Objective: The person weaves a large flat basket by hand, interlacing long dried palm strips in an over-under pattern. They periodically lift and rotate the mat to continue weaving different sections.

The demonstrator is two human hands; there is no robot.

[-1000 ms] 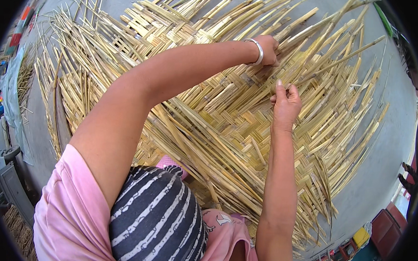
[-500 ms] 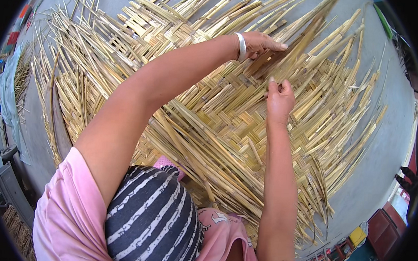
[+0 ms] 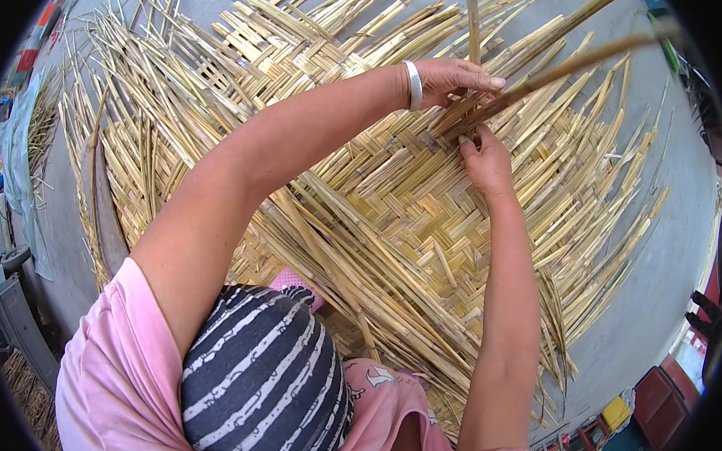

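A large mat of flattened yellow reed strips point(image 3: 435, 213), woven in a zigzag pattern, lies in front of me with long loose ends all round. At its far right part, my left hand point(image 3: 450, 79), with a silver bangle on the wrist, is closed round raised strips point(image 3: 542, 43); its curled fingers are partly hidden. Just nearer, my right hand point(image 3: 488, 162) pinches the lower end of a brown reed strip point(image 3: 561, 71) between thumb and fingers. That strip slants up to the right, blurred at its far end.
Loose strips point(image 3: 359, 266) lie in a diagonal bundle across the mat's near side. Grey floor point(image 3: 654, 233) surrounds the mat. A grey machine-like object point(image 3: 17, 314) stands at the left, near clear plastic sheeting point(image 3: 24, 147). Dark red furniture point(image 3: 662, 405) and a yellow object point(image 3: 615, 412) are at the lower right.
My right hand has moved slightly farther away and turned toward the strip's base. The brown strip has swung down to the right, and another strip now stands upright beyond my left hand.
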